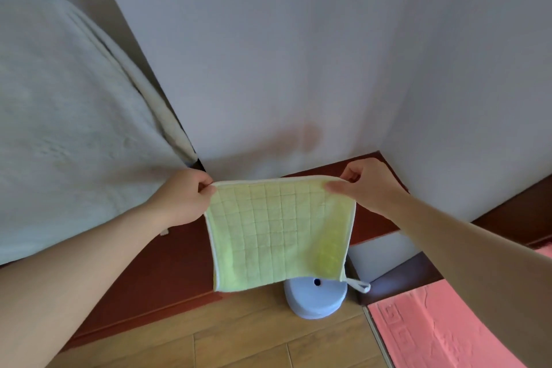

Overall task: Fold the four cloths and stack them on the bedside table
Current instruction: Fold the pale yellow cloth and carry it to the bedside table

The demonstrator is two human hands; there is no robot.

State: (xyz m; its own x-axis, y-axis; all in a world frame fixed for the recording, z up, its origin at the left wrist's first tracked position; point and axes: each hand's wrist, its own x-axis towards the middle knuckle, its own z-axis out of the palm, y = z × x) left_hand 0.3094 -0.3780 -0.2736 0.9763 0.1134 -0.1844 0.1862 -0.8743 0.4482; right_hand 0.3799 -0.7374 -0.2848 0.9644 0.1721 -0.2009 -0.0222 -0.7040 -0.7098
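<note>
A pale green-yellow cloth (277,236) with a stitched grid pattern and white trim hangs flat in the air in front of me, spread to full width. My left hand (185,200) pinches its top left corner. My right hand (364,185) pinches its top right corner. A small white hanging loop (360,285) dangles from the cloth's lower right corner. No bedside table and no other cloths are in view.
A white bedspread (59,128) fills the left side. A white wall (283,54) with a dark red skirting board (167,284) stands ahead. A light blue round object (315,300) sits on the wooden floor (239,334) under the cloth. A pink mat (433,329) lies at lower right.
</note>
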